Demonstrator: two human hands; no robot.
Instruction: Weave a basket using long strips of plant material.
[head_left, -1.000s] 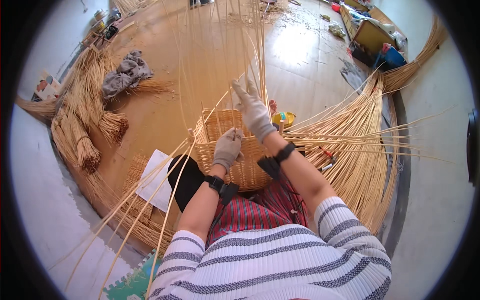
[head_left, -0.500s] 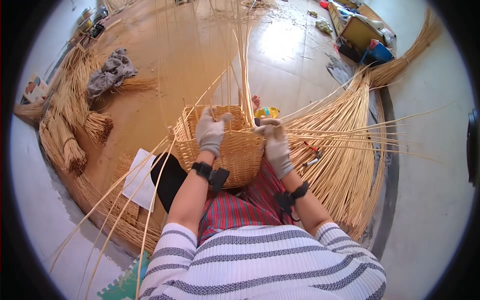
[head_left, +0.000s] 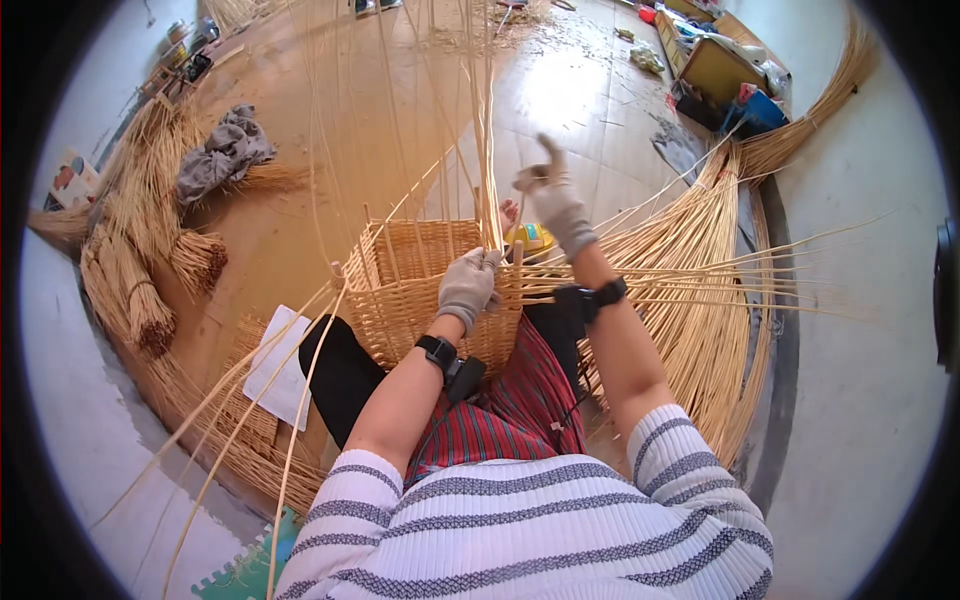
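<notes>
Wooden floor [head_left: 300, 230] strewn with reed bundles [head_left: 140, 290], left hand [head_left: 466, 288] gripping basket [head_left: 400, 290] rim, right hand [head_left: 552, 200] pinching a strand (raised).

You have few packages or printed things around you. A white sheet of paper [head_left: 278, 368] lies flat on the floor by your left knee. Far left, against the wall, stands a small colourful printed card [head_left: 70, 178]. At upper right sits an open yellow box [head_left: 712, 68] with a blue container [head_left: 757, 110] just beside it.
</notes>
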